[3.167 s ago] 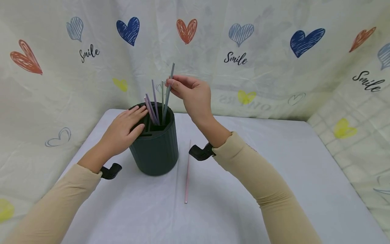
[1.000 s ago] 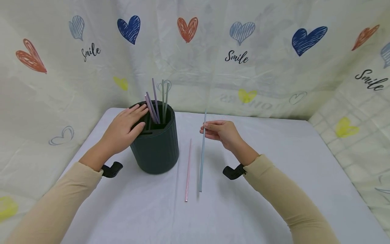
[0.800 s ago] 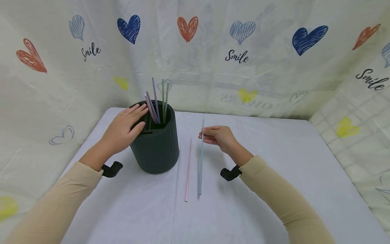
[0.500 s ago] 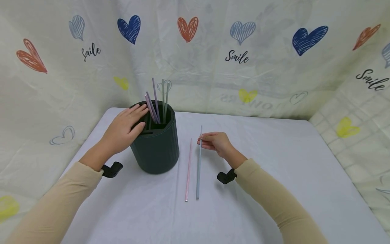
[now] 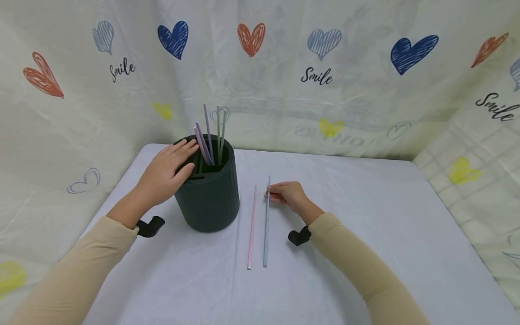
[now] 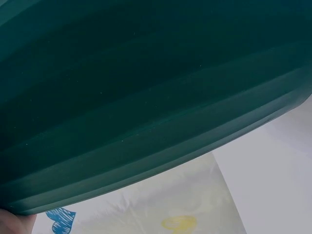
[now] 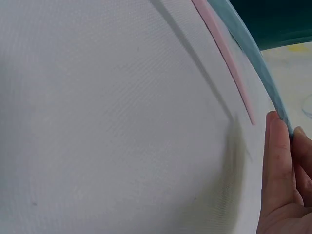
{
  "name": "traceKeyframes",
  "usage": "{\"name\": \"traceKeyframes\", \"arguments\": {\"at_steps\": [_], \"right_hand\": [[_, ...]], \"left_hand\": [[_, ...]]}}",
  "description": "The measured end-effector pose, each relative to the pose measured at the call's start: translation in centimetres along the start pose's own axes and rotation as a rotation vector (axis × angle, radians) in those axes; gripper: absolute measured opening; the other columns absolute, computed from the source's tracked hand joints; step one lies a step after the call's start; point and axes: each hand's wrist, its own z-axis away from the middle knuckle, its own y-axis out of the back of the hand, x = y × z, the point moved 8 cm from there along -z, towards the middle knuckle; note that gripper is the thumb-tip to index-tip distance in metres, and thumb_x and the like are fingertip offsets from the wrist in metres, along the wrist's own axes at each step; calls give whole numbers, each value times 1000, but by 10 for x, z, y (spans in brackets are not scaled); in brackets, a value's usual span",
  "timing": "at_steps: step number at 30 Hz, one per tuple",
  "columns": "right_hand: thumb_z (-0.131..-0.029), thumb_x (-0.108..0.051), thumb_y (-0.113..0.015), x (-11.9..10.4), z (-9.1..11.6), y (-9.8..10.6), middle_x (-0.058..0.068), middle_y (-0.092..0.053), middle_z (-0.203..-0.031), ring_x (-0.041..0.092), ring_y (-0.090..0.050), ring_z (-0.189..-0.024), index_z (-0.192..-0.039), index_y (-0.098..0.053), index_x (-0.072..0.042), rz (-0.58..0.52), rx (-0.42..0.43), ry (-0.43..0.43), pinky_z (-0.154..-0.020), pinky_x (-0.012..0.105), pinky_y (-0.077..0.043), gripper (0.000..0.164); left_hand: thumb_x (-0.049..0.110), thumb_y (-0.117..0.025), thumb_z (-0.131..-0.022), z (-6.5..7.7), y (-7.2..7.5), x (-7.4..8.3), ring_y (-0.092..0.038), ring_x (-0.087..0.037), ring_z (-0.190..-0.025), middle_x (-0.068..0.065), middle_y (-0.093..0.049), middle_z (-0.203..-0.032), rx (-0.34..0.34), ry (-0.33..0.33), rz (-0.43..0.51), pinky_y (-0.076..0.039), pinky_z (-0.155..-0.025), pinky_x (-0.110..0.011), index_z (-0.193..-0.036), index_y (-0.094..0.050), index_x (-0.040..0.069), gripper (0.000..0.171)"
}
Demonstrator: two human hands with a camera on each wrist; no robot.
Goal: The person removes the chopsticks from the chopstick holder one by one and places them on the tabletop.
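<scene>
Within the pinch of the right hand [image 5: 289, 194], a blue stick [image 5: 266, 230] is held near its far end, a pink stick [image 5: 252, 230] lying just to that hand's left, while farther left the left hand [image 5: 162, 172] rests outstretched atop a dark green holder [image 5: 208, 205] of purple and green sticks [image 5: 207, 122].

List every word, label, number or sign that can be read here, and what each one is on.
"Smile": patterned backdrop, left.
"Smile": same backdrop, right of centre.
"Smile": same backdrop, far right.
Faint reversed lettering: same backdrop, low, right of centre; too faint to read whole.
No lettering visible on the dark green holder, pink stick or blue stick.
</scene>
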Motion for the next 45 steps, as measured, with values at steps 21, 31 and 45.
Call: {"name": "traceKeyframes", "arguments": {"at_steps": [21, 31, 45], "right_hand": [[-85, -6, -77, 9, -16, 7, 1, -69, -63, 8, -66, -54, -98, -71, 4, 228, 35, -30, -56, 21, -59, 17], [-84, -5, -77, 4, -17, 6, 4, -67, -59, 9, -65, -50, -88, -69, 4, 322, 58, -1, -53, 22, -59, 13], [-90, -16, -73, -56, 13, -4, 11, -76, -103, 10, -75, -83, -118, -70, 3, 77, 54, 312, -84, 27, -61, 34]], "left_hand": [[25, -40, -106, 0, -1, -1, -21, -34, -154, -12, -30, -163, 0, -3, 6, -14, -127, -53, -154, -36, 6, 52], [25, -41, -106, -1, 0, -1, -22, -34, -154, -12, -31, -163, 13, -7, 4, -14, -126, -53, -154, -36, 6, 52], [25, -41, -105, -1, -2, -4, -22, -35, -153, -14, -32, -162, 10, -12, 7, -15, -126, -54, -153, -37, 6, 52]]}}
